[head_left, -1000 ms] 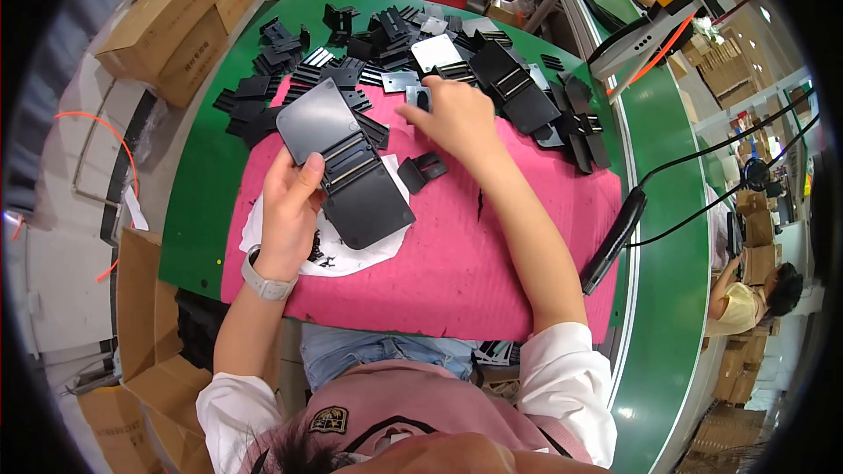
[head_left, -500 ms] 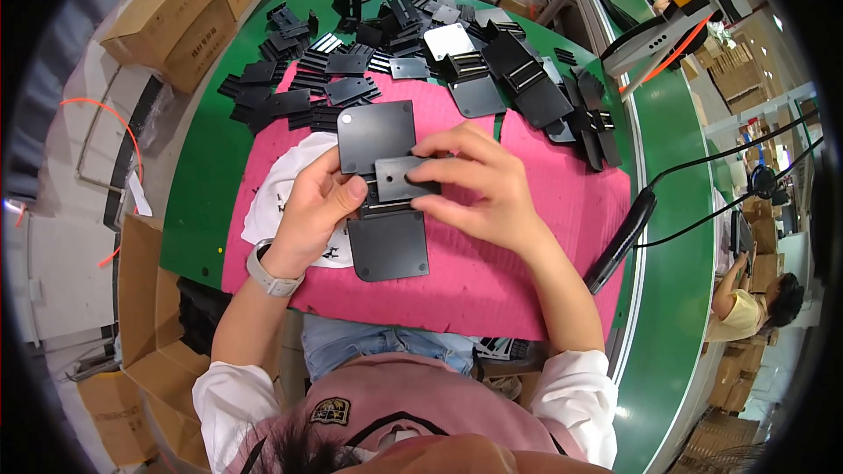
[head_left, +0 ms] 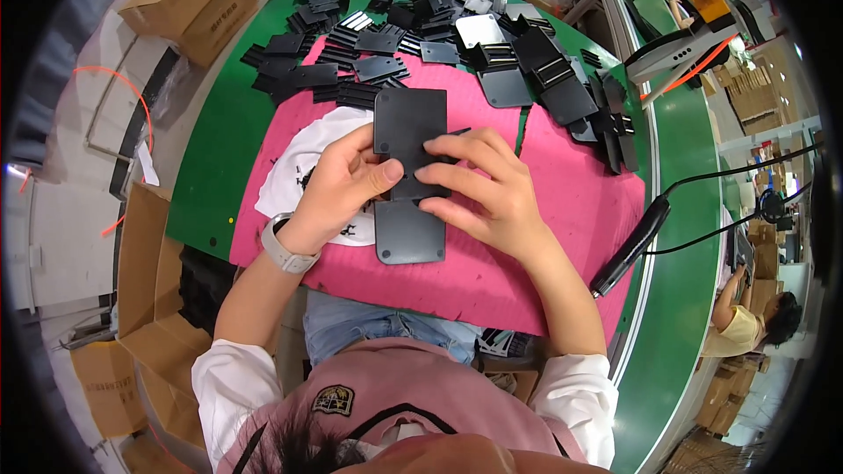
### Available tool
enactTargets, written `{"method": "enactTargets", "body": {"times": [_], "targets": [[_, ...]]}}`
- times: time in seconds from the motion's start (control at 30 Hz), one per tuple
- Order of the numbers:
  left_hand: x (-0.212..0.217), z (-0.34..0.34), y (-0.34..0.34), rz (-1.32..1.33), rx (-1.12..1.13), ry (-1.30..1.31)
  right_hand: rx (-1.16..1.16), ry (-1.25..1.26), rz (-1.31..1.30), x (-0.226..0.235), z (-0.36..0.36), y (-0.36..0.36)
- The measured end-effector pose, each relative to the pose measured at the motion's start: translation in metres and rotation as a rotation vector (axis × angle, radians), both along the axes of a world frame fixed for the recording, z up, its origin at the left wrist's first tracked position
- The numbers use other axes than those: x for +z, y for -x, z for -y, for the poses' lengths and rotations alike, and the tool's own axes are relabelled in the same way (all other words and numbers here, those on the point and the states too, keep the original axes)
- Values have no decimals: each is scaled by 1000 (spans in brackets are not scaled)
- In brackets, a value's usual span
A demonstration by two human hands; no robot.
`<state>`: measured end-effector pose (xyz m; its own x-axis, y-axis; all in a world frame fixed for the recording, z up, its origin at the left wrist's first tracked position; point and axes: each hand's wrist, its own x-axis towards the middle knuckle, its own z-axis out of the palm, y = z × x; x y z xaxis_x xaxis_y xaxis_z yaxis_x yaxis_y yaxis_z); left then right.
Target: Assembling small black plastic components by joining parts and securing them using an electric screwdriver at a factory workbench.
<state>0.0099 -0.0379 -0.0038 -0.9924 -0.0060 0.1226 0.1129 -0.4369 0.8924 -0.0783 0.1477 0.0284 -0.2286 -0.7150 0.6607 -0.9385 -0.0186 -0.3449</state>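
Note:
Between my hands, over the pink mat, is a black bracket [head_left: 410, 233] with two flat, round-cornered plates, one above the other. A smaller black plate [head_left: 407, 177] covers its middle. My left hand [head_left: 349, 183] grips the bracket's left side, thumb lying on top near the centre. From the right, my right hand [head_left: 494, 191] holds the middle plate with its fingertips. A white cloth [head_left: 290, 151] with small dark pieces on it lies under my left hand and wrist.
Black brackets and ribbed plates [head_left: 378, 68] are heaped along the far side of the green table [head_left: 211, 145]. A black corded tool, like an electric screwdriver [head_left: 634, 244], hangs at the right of the pink mat [head_left: 562, 228]. An open cardboard box [head_left: 145, 254] stands at left.
The smaller plate, tilted and offset to the right before, now lies flush over the bracket's middle. Both hands stay on the parts. The whole view has shifted slightly.

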Motion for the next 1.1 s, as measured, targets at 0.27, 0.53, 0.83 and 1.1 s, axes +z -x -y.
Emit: {"method": "enactTargets", "body": {"times": [0.27,0.53,0.83,1.1], "targets": [[10,26,-16,-41,265,470,-219,-94,-13,8,-38,-22],[10,44,-46,-129,467,1487,-536,-184,154,-13,-110,-43],[6,35,-29,-116,501,1540,-616,-260,157,-14,-112,-44],[13,37,-30,-132,652,1536,-1266,-5,-36,6,-186,-53]]}}
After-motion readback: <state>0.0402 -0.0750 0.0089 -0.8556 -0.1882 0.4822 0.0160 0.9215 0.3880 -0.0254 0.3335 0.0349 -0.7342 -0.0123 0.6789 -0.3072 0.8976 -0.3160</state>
